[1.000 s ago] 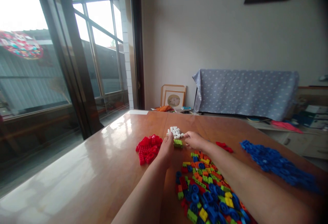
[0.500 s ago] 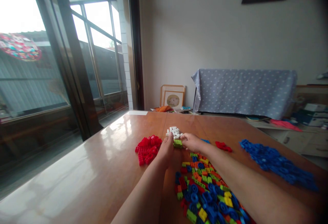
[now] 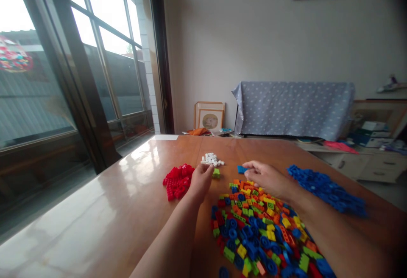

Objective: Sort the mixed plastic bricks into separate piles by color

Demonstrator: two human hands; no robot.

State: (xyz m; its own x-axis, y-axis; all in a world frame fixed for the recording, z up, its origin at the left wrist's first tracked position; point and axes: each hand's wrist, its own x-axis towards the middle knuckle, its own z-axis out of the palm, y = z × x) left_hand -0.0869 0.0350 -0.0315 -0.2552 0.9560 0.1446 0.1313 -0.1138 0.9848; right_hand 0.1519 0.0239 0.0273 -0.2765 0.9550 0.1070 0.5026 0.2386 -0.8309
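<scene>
My left hand (image 3: pixel 202 179) rests low over the table between the red bricks (image 3: pixel 178 181) and a small group of lime green bricks (image 3: pixel 216 173). Its fingers are curled in and partly out of sight; anything inside them is hidden. Just beyond it lies a pile of white bricks (image 3: pixel 211 158). My right hand (image 3: pixel 262 175) hovers at the far edge of a mixed heap of coloured bricks (image 3: pixel 251 227), thumb and fingers apart. Its fingertips are next to a blue piece (image 3: pixel 241 169), which they partly cover; contact is unclear.
A long heap of blue pieces (image 3: pixel 327 191) lies on the right of the wooden table (image 3: pixel 104 218). One blue piece (image 3: pixel 223 272) sits at the near edge of the view. A white sheet (image 3: pixel 164 137) lies at the far left corner. Glass doors stand on the left.
My right hand has moved right, away from the green bricks, to beside the blue piece. My left hand has shifted slightly left of the green bricks. The view has swung a little right.
</scene>
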